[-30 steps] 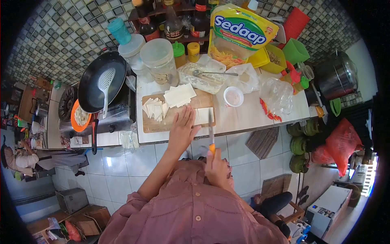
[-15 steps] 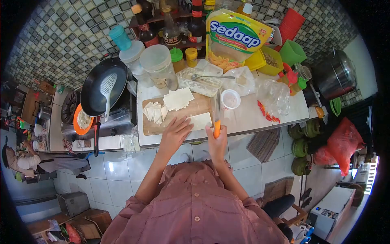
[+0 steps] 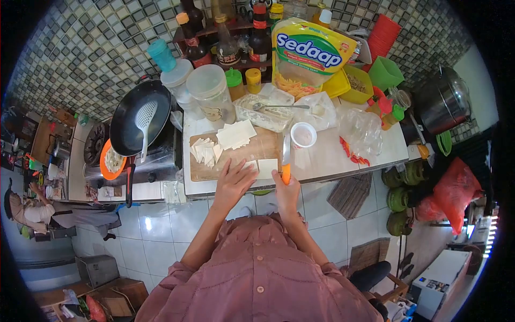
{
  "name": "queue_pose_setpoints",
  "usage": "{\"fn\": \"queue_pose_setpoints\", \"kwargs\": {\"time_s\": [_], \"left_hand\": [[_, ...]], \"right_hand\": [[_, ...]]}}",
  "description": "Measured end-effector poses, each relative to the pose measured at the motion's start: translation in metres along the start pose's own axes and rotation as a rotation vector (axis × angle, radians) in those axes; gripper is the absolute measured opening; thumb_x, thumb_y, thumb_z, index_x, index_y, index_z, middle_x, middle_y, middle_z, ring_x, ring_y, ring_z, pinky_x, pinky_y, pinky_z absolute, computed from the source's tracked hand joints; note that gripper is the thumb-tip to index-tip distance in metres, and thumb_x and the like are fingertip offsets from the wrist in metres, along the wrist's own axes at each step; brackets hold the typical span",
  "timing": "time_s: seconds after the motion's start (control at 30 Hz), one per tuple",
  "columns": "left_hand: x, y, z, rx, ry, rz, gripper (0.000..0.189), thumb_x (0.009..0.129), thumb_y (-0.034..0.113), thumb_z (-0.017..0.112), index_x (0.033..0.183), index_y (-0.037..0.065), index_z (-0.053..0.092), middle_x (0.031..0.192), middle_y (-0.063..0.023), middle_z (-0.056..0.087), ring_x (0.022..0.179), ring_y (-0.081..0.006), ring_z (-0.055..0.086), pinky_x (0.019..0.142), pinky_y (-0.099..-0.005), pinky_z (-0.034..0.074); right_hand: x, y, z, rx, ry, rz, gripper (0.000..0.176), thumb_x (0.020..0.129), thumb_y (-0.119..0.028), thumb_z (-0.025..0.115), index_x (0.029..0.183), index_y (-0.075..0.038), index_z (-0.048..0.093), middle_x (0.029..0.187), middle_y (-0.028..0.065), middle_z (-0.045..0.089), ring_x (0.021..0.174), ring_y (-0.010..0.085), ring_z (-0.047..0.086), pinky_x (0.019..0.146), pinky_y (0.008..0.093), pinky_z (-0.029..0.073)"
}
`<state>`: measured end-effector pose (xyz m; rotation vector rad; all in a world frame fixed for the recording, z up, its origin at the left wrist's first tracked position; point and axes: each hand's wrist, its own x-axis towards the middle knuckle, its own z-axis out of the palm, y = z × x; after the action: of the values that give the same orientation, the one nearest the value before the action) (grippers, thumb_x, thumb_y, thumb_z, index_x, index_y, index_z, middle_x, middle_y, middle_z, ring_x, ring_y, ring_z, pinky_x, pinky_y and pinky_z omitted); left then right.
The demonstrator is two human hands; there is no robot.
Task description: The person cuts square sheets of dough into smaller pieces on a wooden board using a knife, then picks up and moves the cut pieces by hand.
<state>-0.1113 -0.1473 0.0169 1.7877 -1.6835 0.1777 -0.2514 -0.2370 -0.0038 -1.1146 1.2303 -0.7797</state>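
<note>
In the head view, your left hand [image 3: 234,182] lies palm down with its fingers spread, fingertips at the white wrapper sheets near the front of the cutting board [image 3: 263,144]; it grips nothing. Your right hand [image 3: 287,189] is closed around the orange handle of the knife [image 3: 286,153], whose blade points away from you along the board's right edge. A squarish sheet [image 3: 267,168] lies between your hands, by your right thumb. Behind your left hand, on the board, you have a stack of larger sheets [image 3: 236,133] and, to its left, a loose pile of small pieces [image 3: 205,152].

Just right of the blade, a round white tub [image 3: 303,134] crowds the knife's side. Beyond the board's far edge sits a smeared tray [image 3: 273,122] with a metal spoon [image 3: 287,106] across it, and a lidded jar [image 3: 208,91] stands to its left. Further right on the counter [image 3: 322,163], red chillies [image 3: 354,153] lie by a crumpled see-through bag [image 3: 360,130], and a yellow pouch [image 3: 308,56] rises at the back. Left of the board, a dark pan [image 3: 129,131] holds a slotted ladle [image 3: 145,119], its handle jutting toward you, beside an orange plate [image 3: 109,174].
</note>
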Motion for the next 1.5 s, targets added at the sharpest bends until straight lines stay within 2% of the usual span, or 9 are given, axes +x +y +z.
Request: {"fn": "queue_pose_setpoints", "kwargs": {"time_s": [0.27, 0.93, 1.0, 1.1, 1.17, 1.2, 1.27, 1.37, 1.5], "left_hand": [[-0.004, 0.003, 0.01, 0.084, 0.089, 0.039, 0.02, 0.07, 0.014, 0.071, 0.09, 0.015, 0.068, 0.106, 0.0011, 0.065, 0.115, -0.0217, 0.053, 0.104, -0.0602, 0.023], [-0.007, -0.002, 0.014, 0.022, 0.112, -0.002, 0.012, 0.076, 0.012, 0.069, 0.087, 0.013, 0.067, 0.095, 0.0005, 0.069, 0.11, -0.0202, 0.057, 0.105, -0.0605, 0.02], [-0.006, -0.003, 0.013, -0.007, 0.122, -0.028, 0.011, 0.076, 0.01, 0.068, 0.087, 0.012, 0.067, 0.095, -0.0003, 0.069, 0.108, -0.0209, 0.059, 0.105, -0.0605, 0.02], [-0.001, 0.0, 0.005, -0.009, 0.129, -0.014, 0.012, 0.077, 0.008, 0.066, 0.089, 0.01, 0.066, 0.093, -0.0031, 0.069, 0.101, -0.0233, 0.062, 0.105, -0.0582, 0.023], [0.004, 0.005, 0.003, -0.178, 0.184, -0.196, 0.012, 0.082, 0.008, 0.063, 0.093, 0.007, 0.065, 0.091, -0.0058, 0.069, 0.09, -0.0194, 0.066, 0.096, -0.0448, 0.04], [0.007, 0.009, 0.0, -0.18, 0.183, -0.194, 0.012, 0.082, 0.008, 0.063, 0.093, 0.007, 0.065, 0.091, -0.0058, 0.069, 0.09, -0.0194, 0.066, 0.096, -0.0448, 0.04], [0.013, 0.017, -0.005, -0.551, 0.215, -0.632, 0.011, 0.086, 0.009, 0.06, 0.095, 0.003, 0.064, 0.083, -0.0055, 0.068, 0.074, -0.0094, 0.063, 0.072, -0.0248, 0.048], [0.027, 0.013, -0.005, -0.874, 0.14, -0.771, 0.012, 0.087, 0.01, 0.06, 0.092, 0.0, 0.062, 0.076, -0.0029, 0.065, 0.067, -0.0023, 0.055, 0.055, -0.0162, 0.04], [0.049, 0.014, 0.0, -0.837, -0.114, -0.745, 0.015, 0.086, 0.012, 0.062, 0.091, -0.001, 0.061, 0.071, -0.0003, 0.062, 0.063, -0.0006, 0.05, 0.054, -0.0161, 0.037]], "right_hand": [[0.0, 0.001, 0.001, 0.05, -0.016, -0.017, 0.025, 0.081, -0.021, 0.069, 0.074, 0.001, 0.059, 0.06, -0.0021, 0.05, 0.054, 0.0055, 0.04, 0.048, 0.0241, 0.034], [0.003, 0.001, 0.001, 0.027, 0.001, -0.001, 0.024, 0.081, -0.019, 0.068, 0.071, 0.0, 0.058, 0.057, -0.0025, 0.048, 0.053, 0.0056, 0.04, 0.048, 0.0244, 0.034], [0.007, 0.003, -0.001, 0.026, -0.005, -0.09, 0.02, 0.083, -0.019, 0.067, 0.076, -0.006, 0.055, 0.053, -0.0068, 0.04, 0.041, 0.0023, 0.034, 0.037, 0.0211, 0.025], [0.002, -0.007, -0.002, 0.061, 0.001, -0.005, 0.026, 0.081, -0.021, 0.068, 0.071, 0.0, 0.057, 0.057, -0.0028, 0.047, 0.052, 0.006, 0.039, 0.047, 0.0247, 0.034], [0.0, -0.013, -0.001, 0.013, 0.021, -0.039, 0.026, 0.081, -0.021, 0.069, 0.071, 0.001, 0.057, 0.056, -0.0024, 0.047, 0.053, 0.0063, 0.04, 0.048, 0.025, 0.034], [-0.001, -0.015, 0.0, -0.035, 0.039, -0.072, 0.027, 0.08, -0.022, 0.069, 0.072, 0.001, 0.057, 0.056, -0.002, 0.046, 0.053, 0.0065, 0.04, 0.048, 0.0253, 0.035], [-0.003, -0.018, 0.0, -0.14, 0.063, -0.167, 0.027, 0.081, -0.023, 0.069, 0.074, 0.001, 0.058, 0.056, 0.0011, 0.049, 0.051, 0.0098, 0.043, 0.049, 0.0271, 0.037], [-0.006, -0.024, 0.002, -0.294, 0.095, -0.287, 0.027, 0.082, -0.025, 0.066, 0.079, 0.001, 0.06, 0.058, 0.0083, 0.054, 0.052, 0.0184, 0.05, 0.053, 0.0308, 0.041], [-0.011, -0.034, 0.001, -0.331, 0.117, -0.297, 0.025, 0.086, -0.026, 0.062, 0.091, -0.001, 0.062, 0.069, 0.0169, 0.061, 0.061, 0.0304, 0.06, 0.059, 0.0344, 0.046]]}}
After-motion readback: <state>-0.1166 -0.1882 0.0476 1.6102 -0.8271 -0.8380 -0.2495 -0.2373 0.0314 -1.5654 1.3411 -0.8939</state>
